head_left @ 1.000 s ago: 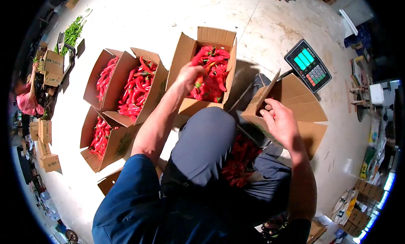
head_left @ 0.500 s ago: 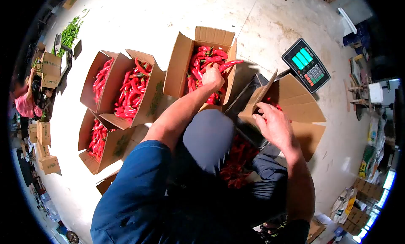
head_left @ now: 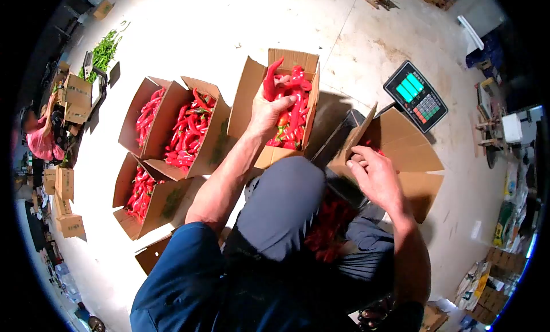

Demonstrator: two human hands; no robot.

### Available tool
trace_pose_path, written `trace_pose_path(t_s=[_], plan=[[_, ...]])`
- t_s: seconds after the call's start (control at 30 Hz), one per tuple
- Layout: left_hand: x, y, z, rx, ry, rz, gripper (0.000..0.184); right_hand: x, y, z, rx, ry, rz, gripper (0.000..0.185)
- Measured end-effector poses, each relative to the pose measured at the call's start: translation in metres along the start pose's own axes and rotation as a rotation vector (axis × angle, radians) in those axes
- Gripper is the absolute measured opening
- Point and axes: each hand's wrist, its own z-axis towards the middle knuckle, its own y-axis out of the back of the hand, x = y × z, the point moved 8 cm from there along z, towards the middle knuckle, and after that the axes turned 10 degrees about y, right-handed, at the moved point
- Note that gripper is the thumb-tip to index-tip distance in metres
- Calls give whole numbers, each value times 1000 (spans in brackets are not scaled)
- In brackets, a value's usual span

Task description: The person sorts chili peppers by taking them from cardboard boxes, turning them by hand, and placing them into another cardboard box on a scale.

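Observation:
My left hand (head_left: 268,109) is closed around a red pepper (head_left: 271,82), held upright over the middle open cardboard box (head_left: 244,102). Red peppers (head_left: 293,122), one partly green, fill that box. On the right, my right hand (head_left: 375,174) rests with curled fingers at the near edge of another open box (head_left: 407,140). A little red shows inside it, beside the fingertips. What those fingers hold, if anything, is hidden.
A scale display (head_left: 416,97) stands behind the right box. Three boxes of red peppers (head_left: 186,134) are at the left. Dark red peppers (head_left: 329,226) lie between my legs. At far left are green peppers (head_left: 105,54) and a person in pink (head_left: 43,140).
My left hand has moved left within the middle box, and the pepper it holds now points up instead of right. My right hand stays at the right box's edge. The view has shifted slightly.

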Motion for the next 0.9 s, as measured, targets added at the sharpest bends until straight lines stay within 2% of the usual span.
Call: trace_pose_path(t_s=[0.1,0.2,0.27,0.4,0.5,0.6,0.63,0.67,0.73,0.8,0.87,0.9], plan=[[-24,-51,-17,129,38,-31,40,9,2,3,-136,-55,284,29],[-33,-96,-36,260,87,-67,41,20,13,2,-291,-38,482,28],[-39,-118,-55,256,142,-37,46,30,25,0,-344,-52,590,29],[-40,-155,-80,437,179,-14,55,42,45,-6,-441,41,626,34],[-33,-176,-95,561,177,-77,70,59,58,-12,-485,129,575,32],[-19,-187,-98,580,69,195,59,51,69,-19,-526,185,543,24],[-21,-192,-105,527,42,322,55,52,72,-22,-549,188,552,22],[-22,-198,-108,518,-16,369,44,51,77,-25,-570,191,562,20],[-17,-206,-110,466,-9,418,44,38,82,-29,-608,162,719,17],[-19,-212,-105,409,101,179,43,24,86,-34,-640,127,879,15],[-23,-209,-88,283,100,196,35,19,87,-38,-548,33,1292,23],[-23,-214,-82,328,168,162,40,17,89,-39,-475,20,1373,25]])
